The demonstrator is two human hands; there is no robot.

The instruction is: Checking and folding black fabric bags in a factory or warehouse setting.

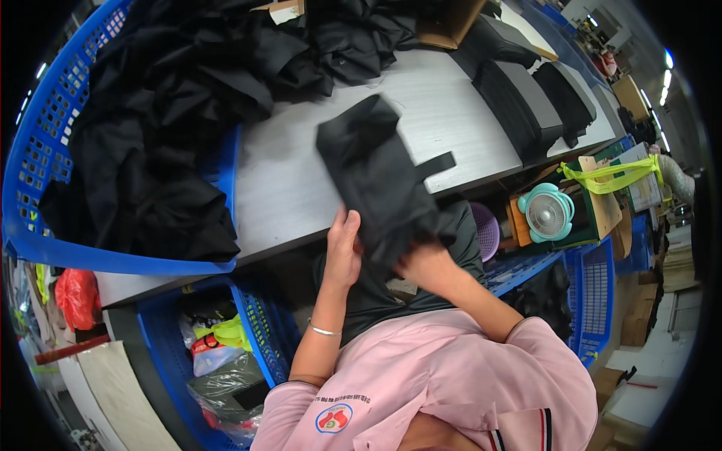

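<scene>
A black fabric piece [383, 180], sewn into a pouch-like shape with a short strap sticking out on its right, is held up over my lap at the table's near edge. My left hand [344, 248] grips its lower left edge, thumb in front and fingers mostly behind the cloth. At its lower right, my right hand [427, 263] is closed on the bunched cloth, its fingertips hidden in the folds. The fabric looks slightly blurred.
A blue basket [120, 259] heaped with black fabric [158, 150] stands at the left. Finished-looking black and grey stacks [519, 101] lie at the table's [444, 105] far right. Below are another blue basket [256, 331] with bagged items, a purple basket [485, 231] and a small turquoise fan [547, 212].
</scene>
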